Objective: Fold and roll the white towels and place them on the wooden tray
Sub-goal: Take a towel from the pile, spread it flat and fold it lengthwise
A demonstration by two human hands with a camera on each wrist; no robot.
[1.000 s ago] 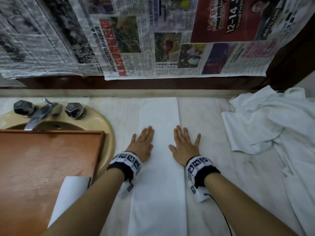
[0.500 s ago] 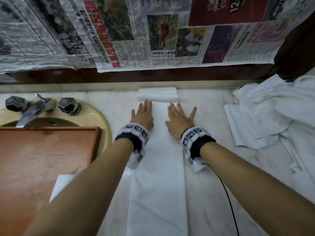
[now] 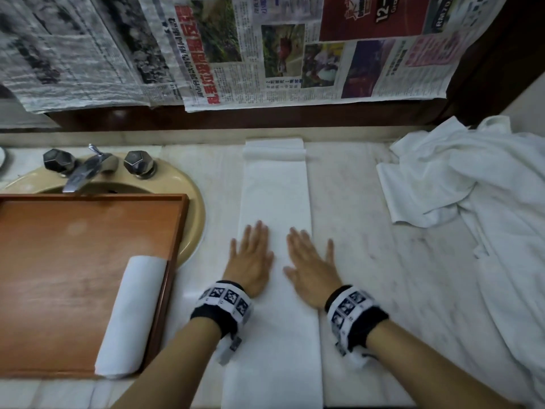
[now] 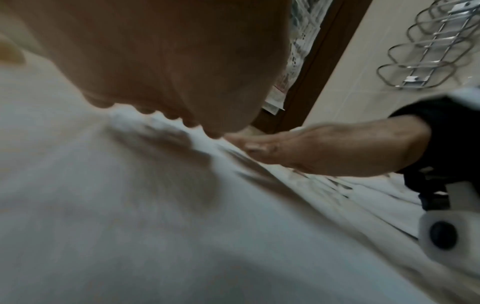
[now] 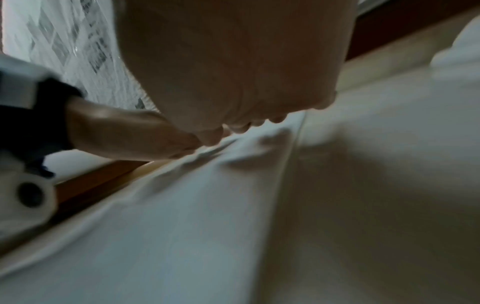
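Towel strip [image 3: 277,202], folded lengthwise into a long narrow band, lies flat on the marble counter [image 3: 354,231] between the basin and the heap of loose towels [image 3: 472,184], running from the back ledge toward the person. Its far end now carries a small turned-over fold or first roll [image 3: 274,149] against the back ledge; a second ago that end lay flat, and half a second ago the fold was already there with both hands just below it.

Since then both hands have drawn back along the strip toward the body. Left hand [image 3: 250,261] and right hand [image 3: 312,267] now rest palm down side by side on the middle of the band, fingers straight and slightly spread, gripping nothing. Both are blurred, so they are probably in motion. The wrist views agree: flat palms on white cloth, with small wrinkles at the fingertips.

Assessment: the pull-back reads as a smoothing pass, pressing creases out of the band, and the rolling proper is barely started. The far fold sits unattended and could relax open; it appears square to the strip's edges.

Wooden tray [image 3: 177,231] lies across the basin [image 3: 196,214] to the left, with one finished rolled towel [image 3: 129,317] lying against its right-hand rim. The tap [image 3: 85,169] stands behind it. Newspaper sheets [image 3: 265,54] hang above the counter. Several towels evidently remain in the heap, so the task is at an early stage.
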